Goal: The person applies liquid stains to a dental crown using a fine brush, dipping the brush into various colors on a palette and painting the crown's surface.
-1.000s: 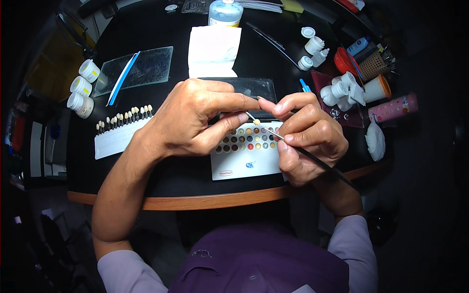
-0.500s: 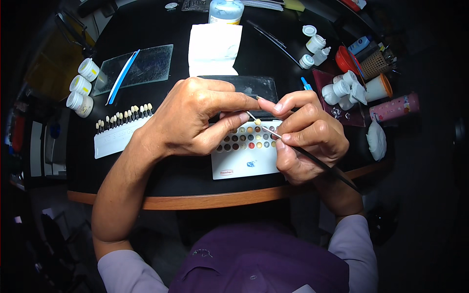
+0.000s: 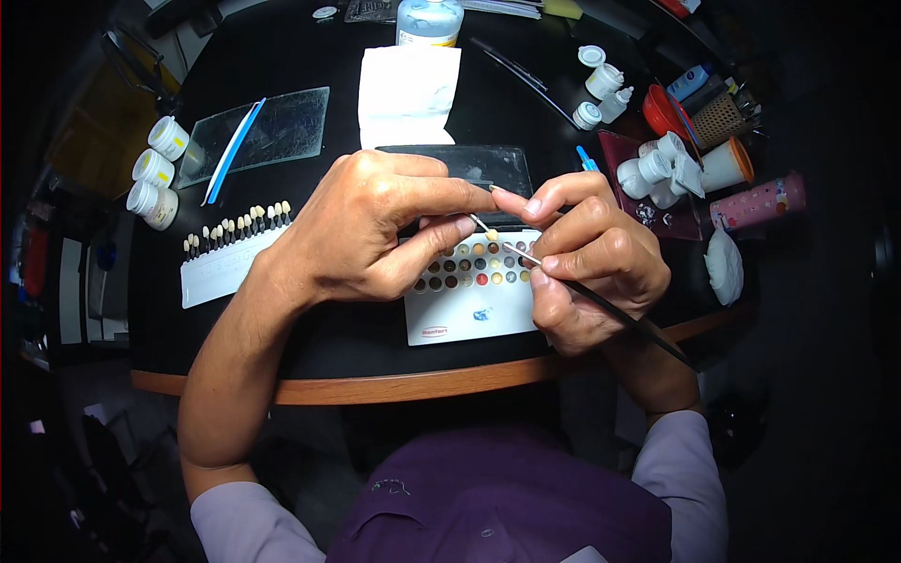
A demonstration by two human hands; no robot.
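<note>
Between its thumb and fingers, my left hand (image 3: 371, 220) pinches a thin metal pin with a small cream-coloured tooth crown (image 3: 492, 235) at its end. A fine brush (image 3: 624, 319) with a dark handle is held in my right hand (image 3: 601, 253), its tip pointing at the crown. Whether tip and crown touch is too small to tell. The index fingertips of both hands meet above them. Beneath lies a white palette (image 3: 450, 314) with rows of round coloured wells, partly covered by my hands. Its dark glossy lid (image 3: 488, 164) stretches behind.
At left are a shade guide of tooth-shaped tabs (image 3: 225, 277), a glass slab (image 3: 291, 131) and several white jars (image 3: 153, 169). Folded white paper (image 3: 408, 94) and a clear bottle (image 3: 429, 23) stand ahead. Jars (image 3: 645, 175), a red bowl (image 3: 663, 111) and a pink cylinder (image 3: 760, 200) crowd the right.
</note>
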